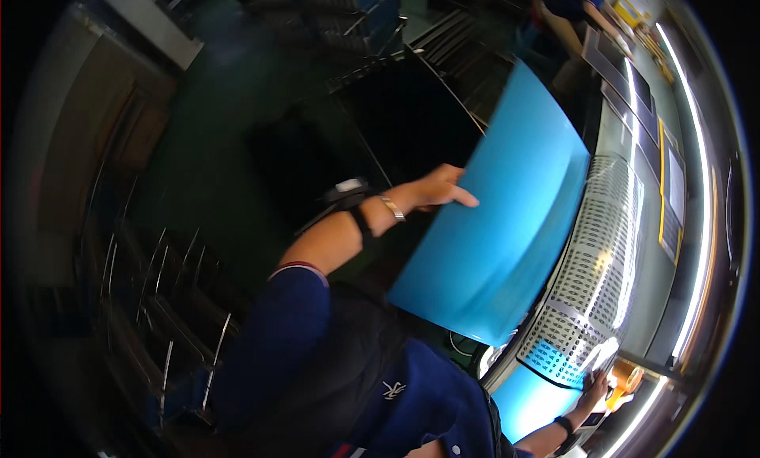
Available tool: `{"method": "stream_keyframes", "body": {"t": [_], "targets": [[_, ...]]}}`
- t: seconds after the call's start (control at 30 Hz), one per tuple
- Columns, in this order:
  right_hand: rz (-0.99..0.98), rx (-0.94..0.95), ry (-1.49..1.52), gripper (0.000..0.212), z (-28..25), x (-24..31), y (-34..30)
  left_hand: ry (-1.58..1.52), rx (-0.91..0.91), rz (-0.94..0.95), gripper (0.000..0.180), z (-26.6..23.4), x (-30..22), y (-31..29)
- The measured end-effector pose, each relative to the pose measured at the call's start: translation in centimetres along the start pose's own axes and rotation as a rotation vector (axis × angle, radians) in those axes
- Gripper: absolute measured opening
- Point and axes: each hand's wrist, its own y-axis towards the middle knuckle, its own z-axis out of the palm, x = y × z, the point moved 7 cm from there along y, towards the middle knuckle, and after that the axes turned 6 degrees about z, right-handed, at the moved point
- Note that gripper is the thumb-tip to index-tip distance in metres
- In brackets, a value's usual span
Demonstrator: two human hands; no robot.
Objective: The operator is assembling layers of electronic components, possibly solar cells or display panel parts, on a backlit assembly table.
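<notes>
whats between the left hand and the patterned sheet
In the head view, the large blue sheet, held at its edge by the left hand, fills most of the stretch toward the patterned sheet.

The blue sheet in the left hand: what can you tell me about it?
The blue sheet is large, thin and four-cornered, smooth and glossy like plastic. It is tilted and gently bowed. The left hand grips its left edge, thumb on top. Its right edge runs beside a patterned sheet; whether they touch is unclear.
</notes>
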Motion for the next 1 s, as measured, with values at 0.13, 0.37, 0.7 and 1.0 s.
{"method": "stream_keyframes", "body": {"t": [0.13, 0.37, 0.7, 1.0], "targets": [[0.139, 0.032, 0.071, 0.039, 4.5, -0.4, -3.8, 0.228, -0.419, 0.075, 0.029, -9.9, -8.2, -13.0], [0.108, -0.009, 0.223, 0.038, 5.3, 0.4, -7.6, 0.616, -1.181, 0.375, 0.028, -20.6, -15.1, -29.0], [0.057, -0.114, -0.264, 0.04, 6.7, 1.6, -8.0, 0.944, -1.584, 0.263, 0.043, -39.7, -4.3, -32.9], [-0.431, -0.086, -1.22, 0.054, 3.1, 4.5, -6.3, 1.039, -1.682, 0.06, 0.061, -44.7, 6.7, -31.9]]}}
